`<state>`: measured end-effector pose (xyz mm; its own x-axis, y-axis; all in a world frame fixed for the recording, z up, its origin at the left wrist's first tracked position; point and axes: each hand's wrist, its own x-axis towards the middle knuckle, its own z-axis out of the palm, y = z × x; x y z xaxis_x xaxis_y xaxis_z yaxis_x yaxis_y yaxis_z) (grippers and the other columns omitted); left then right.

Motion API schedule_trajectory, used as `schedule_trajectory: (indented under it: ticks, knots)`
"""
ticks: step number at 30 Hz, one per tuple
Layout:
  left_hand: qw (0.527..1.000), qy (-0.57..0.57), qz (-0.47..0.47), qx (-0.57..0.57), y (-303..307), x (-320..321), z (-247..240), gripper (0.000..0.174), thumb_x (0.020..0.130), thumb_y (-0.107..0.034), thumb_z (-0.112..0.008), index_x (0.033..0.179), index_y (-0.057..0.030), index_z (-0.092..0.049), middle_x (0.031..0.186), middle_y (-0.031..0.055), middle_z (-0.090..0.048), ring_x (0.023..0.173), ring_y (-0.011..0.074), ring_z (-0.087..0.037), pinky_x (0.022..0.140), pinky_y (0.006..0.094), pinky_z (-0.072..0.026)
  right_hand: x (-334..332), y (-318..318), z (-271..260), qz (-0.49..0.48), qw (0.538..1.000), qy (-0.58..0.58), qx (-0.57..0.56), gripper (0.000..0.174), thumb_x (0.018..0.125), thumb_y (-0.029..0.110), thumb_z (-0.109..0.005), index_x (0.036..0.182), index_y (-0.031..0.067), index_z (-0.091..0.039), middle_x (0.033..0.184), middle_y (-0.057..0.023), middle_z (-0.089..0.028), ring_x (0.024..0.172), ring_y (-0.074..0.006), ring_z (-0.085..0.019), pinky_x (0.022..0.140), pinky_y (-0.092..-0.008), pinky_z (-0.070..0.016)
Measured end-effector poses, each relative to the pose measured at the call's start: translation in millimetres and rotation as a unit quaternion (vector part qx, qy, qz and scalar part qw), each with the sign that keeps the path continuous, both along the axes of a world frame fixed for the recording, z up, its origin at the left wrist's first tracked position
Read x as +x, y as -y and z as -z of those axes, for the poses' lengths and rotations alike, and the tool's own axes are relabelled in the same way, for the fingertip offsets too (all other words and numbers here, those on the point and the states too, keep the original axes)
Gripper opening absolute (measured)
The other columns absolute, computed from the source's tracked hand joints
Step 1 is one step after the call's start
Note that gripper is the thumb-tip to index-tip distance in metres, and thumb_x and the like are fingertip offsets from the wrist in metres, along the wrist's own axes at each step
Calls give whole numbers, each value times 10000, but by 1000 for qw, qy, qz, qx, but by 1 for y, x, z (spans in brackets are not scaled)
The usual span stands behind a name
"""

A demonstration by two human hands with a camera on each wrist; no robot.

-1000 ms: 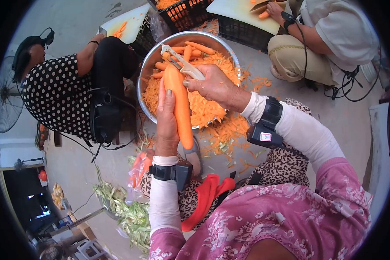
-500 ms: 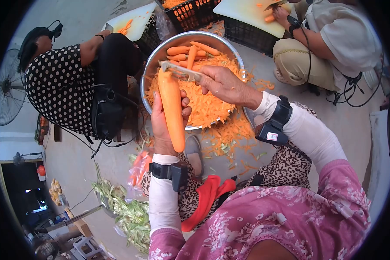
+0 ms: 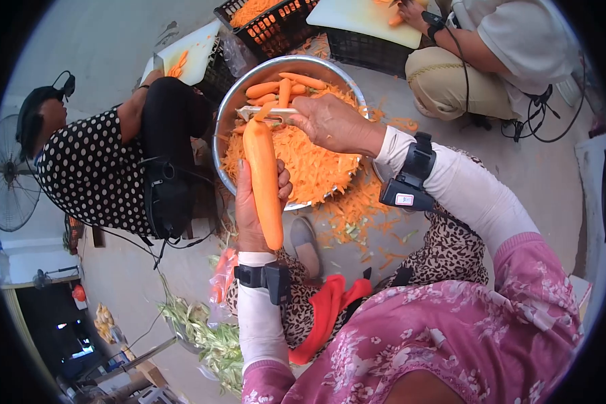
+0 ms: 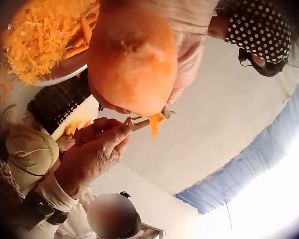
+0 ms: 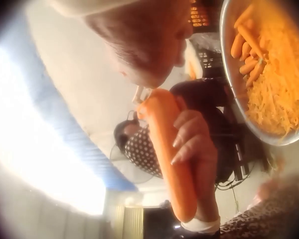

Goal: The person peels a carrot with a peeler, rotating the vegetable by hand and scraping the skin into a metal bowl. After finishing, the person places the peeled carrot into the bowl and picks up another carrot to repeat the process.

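Large carrot (image 3: 263,185) just left of centre in the head view, upright in the frame, its lower end outside the basin's rim. The person's left hand (image 3: 247,219) is wrapped round it, fingers curled over one side, thumb on the other. Right hand (image 3: 333,124) closed round the handle of a pale peeler (image 3: 284,112), the blade end at the carrot's top. An orange strip (image 4: 154,127) hangs at the blade, lower middle of the left wrist view.

Containers: a round metal basin (image 3: 289,64), upper middle of the head view. Whole carrots (image 3: 262,89) lie in its upper part; a heap of orange shreds (image 3: 310,165) fills the lower. More scraps (image 3: 357,209) on the floor just beside it.

Top of frame: black crate (image 3: 269,37), orange shreds inside. Right of that, a second black crate (image 3: 363,52) under a white board (image 3: 357,23); contents I can't make out. Upper left, another board (image 3: 198,47) bears cut orange pieces (image 3: 178,65). Lower middle left: clear plastic bag (image 3: 220,279) with orange things in it, green leafy scraps (image 3: 212,343) near.
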<state>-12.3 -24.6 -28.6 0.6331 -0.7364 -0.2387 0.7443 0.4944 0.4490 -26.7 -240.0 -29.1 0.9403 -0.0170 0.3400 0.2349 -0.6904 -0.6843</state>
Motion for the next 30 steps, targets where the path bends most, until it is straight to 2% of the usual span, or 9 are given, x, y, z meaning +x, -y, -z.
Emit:
schedule_trajectory:
  ticks: [4,6,8,10,17,18,20,24,30]
  knots:
    - [999,-13,-19,33,6,-3,-2,485,933,-469,-468,1134,-28,-482,895,99,-489,680,152,-405,531,242,-377,-2,3,3,29,996,-89,12,258,911,245,-499,926,-4,-565,780,-219,-622,770,-399,-619,665,-482,-480]
    - [999,31,-6,41,6,-6,-3,491,935,-464,-466,1131,-13,-475,886,100,-481,669,153,-403,523,242,-377,4,11,13,4,978,-180,-107,290,909,252,-498,859,-23,-575,754,-227,-595,754,-418,-587,679,-496,-451]
    - [993,102,55,-21,3,-6,-6,522,939,-470,-454,1168,-2,-426,916,121,-453,684,154,-385,513,232,-381,-1,16,17,4,976,-204,-82,283,895,237,-511,806,-23,-580,743,-232,-597,754,-416,-588,684,-500,-446]
    - [996,78,35,-26,4,-3,-6,519,943,-471,-442,1177,-8,-420,923,125,-447,699,160,-396,519,227,-383,3,17,11,53,976,-205,-42,267,856,197,-538,910,-48,-628,852,-238,-636,840,-385,-632,721,-451,-500]
    - [997,52,-30,40,7,-6,-11,466,966,-413,-396,1203,-12,-409,951,140,-462,729,175,-422,578,248,-400,-9,3,-3,-5,994,-21,111,290,920,265,-496,858,-16,-533,765,-225,-577,748,-411,-574,659,-480,-436]
    - [998,43,-24,34,6,-5,-11,461,966,-406,-393,1206,-12,-407,954,142,-467,730,177,-424,585,253,-402,-15,-1,-10,-8,994,-22,111,290,920,265,-496,858,-16,-533,765,-225,-577,748,-411,-574,659,-480,-436]
    - [999,30,-20,20,6,-5,-11,472,966,-425,-382,1184,-9,-433,954,147,-492,732,186,-448,581,264,-402,-28,-7,-22,-76,993,24,87,289,913,231,-473,999,-33,-553,806,-228,-587,770,-400,-598,685,-458,-475]
    - [1000,11,-7,7,5,-4,-7,500,956,-451,-391,1165,-2,-456,945,151,-508,727,189,-468,576,268,-400,-30,-15,-12,-125,991,35,39,221,919,225,-472,917,6,-498,766,-189,-566,738,-391,-587,646,-477,-465]
    - [996,72,42,-10,-3,-7,-2,494,948,-435,-426,1137,20,-454,930,145,-498,713,175,-449,567,260,-390,-9,5,10,-18,996,66,51,207,906,206,-506,852,9,-476,698,-199,-536,685,-419,-558,582,-471,-429]
